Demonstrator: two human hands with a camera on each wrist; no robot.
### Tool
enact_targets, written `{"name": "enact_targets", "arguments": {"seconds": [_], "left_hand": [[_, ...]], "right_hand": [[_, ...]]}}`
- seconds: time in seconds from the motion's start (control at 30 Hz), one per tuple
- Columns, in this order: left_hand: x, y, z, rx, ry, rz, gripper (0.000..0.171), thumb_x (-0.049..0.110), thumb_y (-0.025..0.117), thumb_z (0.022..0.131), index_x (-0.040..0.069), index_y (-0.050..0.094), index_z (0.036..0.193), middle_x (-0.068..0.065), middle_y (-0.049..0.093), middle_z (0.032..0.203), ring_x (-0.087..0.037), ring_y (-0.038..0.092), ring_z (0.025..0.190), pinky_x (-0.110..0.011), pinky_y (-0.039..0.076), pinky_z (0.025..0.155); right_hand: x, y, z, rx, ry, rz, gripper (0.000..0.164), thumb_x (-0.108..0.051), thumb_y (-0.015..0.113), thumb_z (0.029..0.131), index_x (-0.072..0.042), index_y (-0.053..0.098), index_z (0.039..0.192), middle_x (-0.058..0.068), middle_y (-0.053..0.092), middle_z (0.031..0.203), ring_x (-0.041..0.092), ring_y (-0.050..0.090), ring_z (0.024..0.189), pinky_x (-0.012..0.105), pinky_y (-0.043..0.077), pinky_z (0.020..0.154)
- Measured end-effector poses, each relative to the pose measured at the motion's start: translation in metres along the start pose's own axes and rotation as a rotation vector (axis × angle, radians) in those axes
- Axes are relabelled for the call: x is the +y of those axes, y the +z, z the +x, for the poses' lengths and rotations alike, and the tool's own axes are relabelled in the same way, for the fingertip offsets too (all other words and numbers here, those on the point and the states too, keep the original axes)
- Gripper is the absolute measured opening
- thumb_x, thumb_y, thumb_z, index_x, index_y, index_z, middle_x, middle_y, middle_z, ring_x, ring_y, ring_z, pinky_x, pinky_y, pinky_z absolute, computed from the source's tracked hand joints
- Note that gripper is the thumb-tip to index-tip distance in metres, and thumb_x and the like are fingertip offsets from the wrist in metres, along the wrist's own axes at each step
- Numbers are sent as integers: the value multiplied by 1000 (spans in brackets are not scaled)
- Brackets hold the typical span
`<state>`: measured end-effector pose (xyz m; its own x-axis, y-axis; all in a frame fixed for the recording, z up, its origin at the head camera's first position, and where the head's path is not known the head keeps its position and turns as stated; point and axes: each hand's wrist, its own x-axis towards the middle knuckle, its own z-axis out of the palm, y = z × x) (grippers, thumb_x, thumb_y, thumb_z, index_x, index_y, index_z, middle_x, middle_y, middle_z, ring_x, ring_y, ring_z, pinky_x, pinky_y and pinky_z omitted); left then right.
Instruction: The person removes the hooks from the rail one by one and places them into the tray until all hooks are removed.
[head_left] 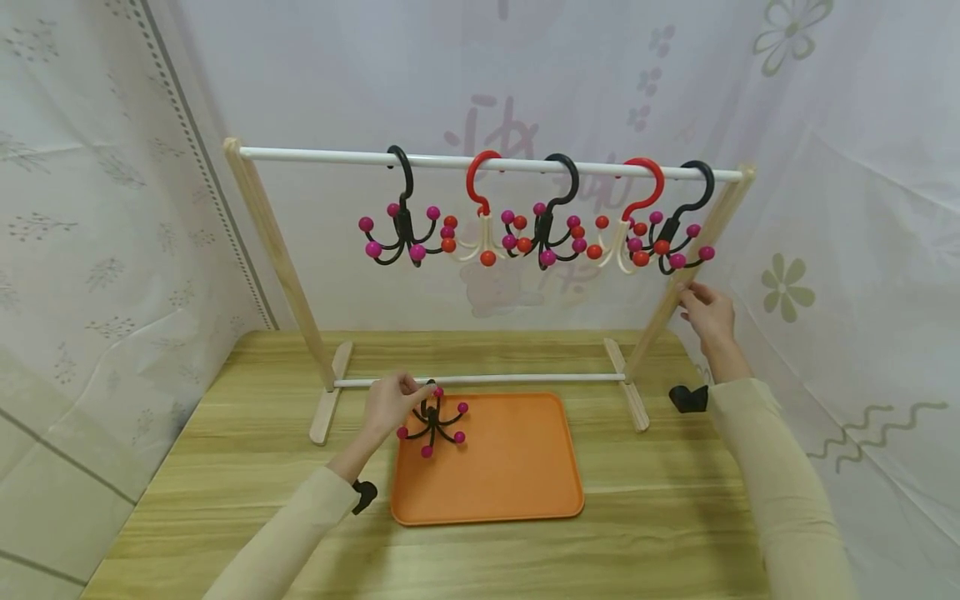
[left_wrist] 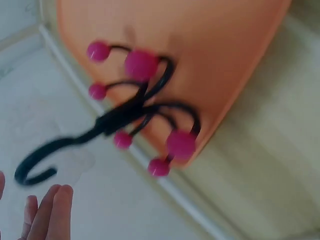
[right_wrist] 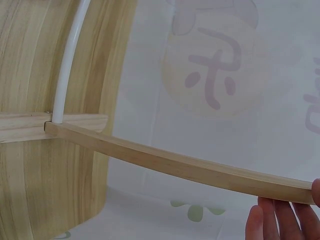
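Note:
My left hand [head_left: 392, 402] is at the curved top of a black hook hanger [head_left: 432, 417] with magenta ball tips, over the left part of an orange tray [head_left: 495, 467]. The left wrist view shows the fingers [left_wrist: 61, 212] extended beside the hook's curve, with a small gap between them. The thumb is mostly cut off there. My right hand [head_left: 708, 315] holds the right wooden post [right_wrist: 200, 170] of a rack, thumb and fingers on opposite sides of it.
From the rack's white top bar [head_left: 322, 156] hang several hook hangers, black ones [head_left: 403, 225] with magenta balls and cream ones [head_left: 486, 229] with red hooks and red balls. A lower white bar [head_left: 525, 378] runs behind the tray. A patterned curtain [head_left: 375, 75] backs the wooden table [head_left: 637, 517].

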<state>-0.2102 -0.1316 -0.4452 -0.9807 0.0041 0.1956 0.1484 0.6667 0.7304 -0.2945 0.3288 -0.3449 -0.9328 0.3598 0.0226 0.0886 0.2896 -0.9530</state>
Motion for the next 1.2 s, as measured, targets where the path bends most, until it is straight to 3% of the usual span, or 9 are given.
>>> {"name": "enact_targets", "arguments": {"seconds": [0.17, 0.47, 0.73, 0.9, 1.1, 1.2], "left_hand": [[12, -26, 10, 87, 73, 14, 27, 31, 65, 80, 4, 60, 75, -7, 62, 69, -20, 58, 62, -35, 45, 56], [36, -73, 21, 196, 148, -89, 27, 29, 60, 84, 1, 61, 86, -14, 65, 81, -25, 61, 74, -38, 46, 66], [69, -108, 31, 367, 299, -116, 27, 27, 61, 84, 0, 64, 86, -10, 65, 79, -19, 61, 71, -18, 43, 60], [91, -123, 41, 390, 339, -117, 28, 26, 59, 85, 0, 65, 91, -10, 66, 85, -19, 62, 77, -13, 44, 65], [113, -133, 56, 357, 353, -102, 31, 27, 57, 86, 1, 63, 102, -8, 64, 99, -17, 59, 89, -28, 47, 74], [120, -135, 65, 349, 362, -83, 33, 26, 56, 86, 1, 61, 108, -10, 61, 106, -21, 59, 92, -34, 46, 76]], "right_hand": [[0, 0, -1, -8, -16, -24, 65, -45, 47, 86, -2, 35, 133, 17, 42, 127, 20, 47, 104, 36, 37, 90], [0, 1, -1, -18, -21, -37, 66, -45, 46, 86, -1, 34, 133, 19, 41, 129, 23, 46, 108, 35, 38, 89], [-1, 1, -2, -14, -14, -29, 64, -44, 47, 86, -1, 36, 133, 18, 41, 128, 21, 46, 106, 35, 38, 89], [0, 0, -1, -13, -18, -30, 64, -44, 47, 86, -1, 37, 133, 18, 42, 127, 21, 46, 106, 35, 38, 89], [1, 0, -2, -13, -14, -39, 64, -44, 48, 86, -1, 36, 133, 18, 42, 128, 24, 45, 109, 37, 37, 90], [1, 0, -2, -6, -18, -43, 64, -44, 48, 86, -2, 37, 132, 18, 43, 127, 23, 46, 108, 37, 38, 90]]}}
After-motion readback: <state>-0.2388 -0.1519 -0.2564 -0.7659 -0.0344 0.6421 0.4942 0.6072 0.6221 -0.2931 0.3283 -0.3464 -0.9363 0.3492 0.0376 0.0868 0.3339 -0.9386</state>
